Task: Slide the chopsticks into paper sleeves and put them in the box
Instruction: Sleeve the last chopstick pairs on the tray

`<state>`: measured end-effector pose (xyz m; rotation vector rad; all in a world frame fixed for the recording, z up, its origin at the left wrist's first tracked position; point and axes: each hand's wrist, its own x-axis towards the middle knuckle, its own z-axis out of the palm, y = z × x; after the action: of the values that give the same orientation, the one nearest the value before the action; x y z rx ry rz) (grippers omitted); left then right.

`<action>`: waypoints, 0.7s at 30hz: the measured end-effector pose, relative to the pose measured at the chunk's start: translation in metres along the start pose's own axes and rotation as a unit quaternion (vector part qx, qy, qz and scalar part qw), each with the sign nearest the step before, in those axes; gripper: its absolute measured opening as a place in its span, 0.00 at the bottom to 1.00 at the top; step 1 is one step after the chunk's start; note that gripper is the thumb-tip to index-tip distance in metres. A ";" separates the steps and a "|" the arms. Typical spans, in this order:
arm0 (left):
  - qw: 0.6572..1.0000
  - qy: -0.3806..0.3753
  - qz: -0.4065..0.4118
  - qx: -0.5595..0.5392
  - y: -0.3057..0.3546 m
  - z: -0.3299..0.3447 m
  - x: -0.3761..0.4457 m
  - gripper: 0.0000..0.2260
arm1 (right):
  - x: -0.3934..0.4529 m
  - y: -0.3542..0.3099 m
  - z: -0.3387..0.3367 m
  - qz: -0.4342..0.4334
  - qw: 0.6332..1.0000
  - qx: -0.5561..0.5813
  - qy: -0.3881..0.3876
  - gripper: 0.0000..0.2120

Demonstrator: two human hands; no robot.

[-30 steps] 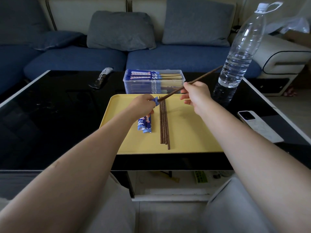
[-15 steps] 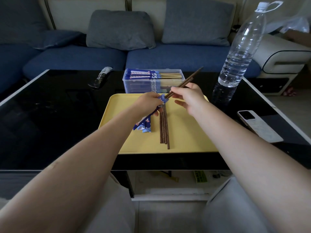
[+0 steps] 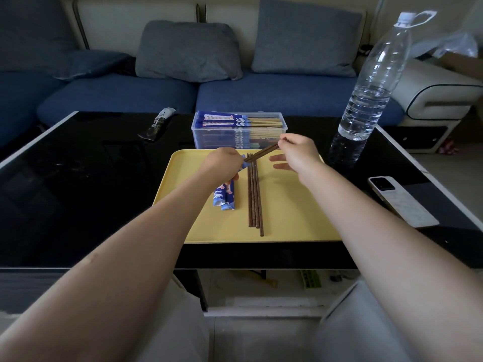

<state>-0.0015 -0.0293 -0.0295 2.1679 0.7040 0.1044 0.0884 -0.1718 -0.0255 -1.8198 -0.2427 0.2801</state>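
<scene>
Yellow plastic tray (image 3: 287, 220) lies on the glossy black tabletop (image 3: 78, 192), and both hands work above its far end. The left hand (image 3: 222, 165) grips the open mouth of a blue patterned paper sleeve (image 3: 244, 163), fingers curled round it; the rest of that sleeve is hidden under the hand. The right hand (image 3: 298, 152) pinches the upper end of a pair of dark brown wooden chopsticks (image 3: 264, 153) between thumb and forefinger, its other fingers spread loose below. The pair slants down to the left, its tips reaching into the sleeve's mouth.

On the tray, just right of the left hand, a row of loose brown chopsticks (image 3: 254, 197) lies side by side, pointing away from the person. Two more blue paper sleeves (image 3: 224, 197) lie just left of that row, partly under the left hand.

Beyond the tray stands a clear plastic box (image 3: 237, 131), already stacked with sleeved chopsticks. A tall clear water bottle (image 3: 371, 82) stands to the right, a white phone (image 3: 402, 202) lies near the table's right edge, and a dark wrapped packet (image 3: 156, 124) rests at the far left.
</scene>
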 end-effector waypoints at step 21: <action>0.930 0.157 0.091 0.320 -0.012 -0.009 0.095 0.33 | 0.123 -0.019 0.007 0.141 0.926 0.341 0.084 0.05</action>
<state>0.0701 0.0322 -0.0476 2.8863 0.7879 0.3710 0.2025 -0.1223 -0.0170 -1.1679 0.2255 0.3548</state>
